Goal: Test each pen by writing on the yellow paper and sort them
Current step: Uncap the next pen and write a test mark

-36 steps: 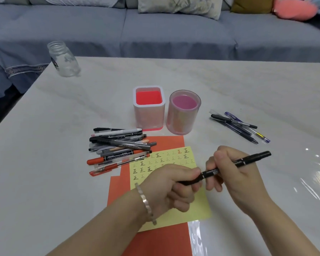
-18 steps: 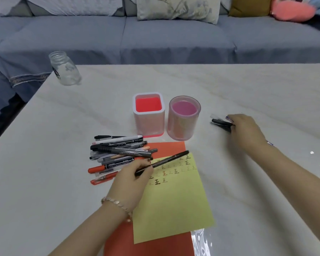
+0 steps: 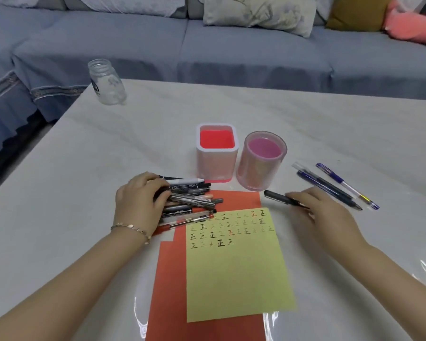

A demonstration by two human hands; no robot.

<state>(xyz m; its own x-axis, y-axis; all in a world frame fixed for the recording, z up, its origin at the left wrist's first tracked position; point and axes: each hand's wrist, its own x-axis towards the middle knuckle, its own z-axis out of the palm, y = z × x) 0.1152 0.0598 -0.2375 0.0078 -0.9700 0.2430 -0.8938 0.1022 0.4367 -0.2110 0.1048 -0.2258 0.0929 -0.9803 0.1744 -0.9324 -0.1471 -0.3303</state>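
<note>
Right hand (image 3: 322, 212) pinches the black pen (image 3: 279, 198) just beyond the yellow paper (image 3: 236, 279); light, rigid, probably slick, best held at the barrel; left hand (image 3: 138, 203) rests on the pen pile (image 3: 194, 201), grip indiscernible.

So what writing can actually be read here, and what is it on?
"正", repeated in rows, mostly black, two red, some faint: on the yellow paper.
White print on the barrels in the pile of pens: too blurred to read.
Dark label on the glass jar: too small to read.
</note>
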